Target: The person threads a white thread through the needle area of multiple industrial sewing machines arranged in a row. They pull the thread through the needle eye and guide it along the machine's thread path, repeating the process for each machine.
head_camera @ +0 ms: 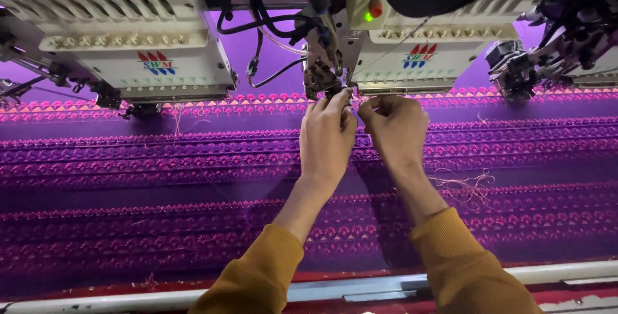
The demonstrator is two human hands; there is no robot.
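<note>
Both my arms, in mustard-yellow sleeves, reach out over a stretched purple fabric (161, 179) covered in rows of pink embroidered patterns. My left hand (327, 137) has its fingertips pinched together right under the needle area of a white embroidery machine head (412, 63). My right hand (394, 127) is beside it, fingers curled and pinched on a fine thread (360, 100) that runs between the two hands. The thread is thin and barely visible. The needles themselves are partly hidden behind my fingers.
A second white machine head (148, 63) stands to the left and a third (566, 50) to the right. Black cables (257, 24) hang between heads. Loose thread tangles (467, 185) lie on the fabric. A grey and red frame rail (566, 275) runs along the near edge.
</note>
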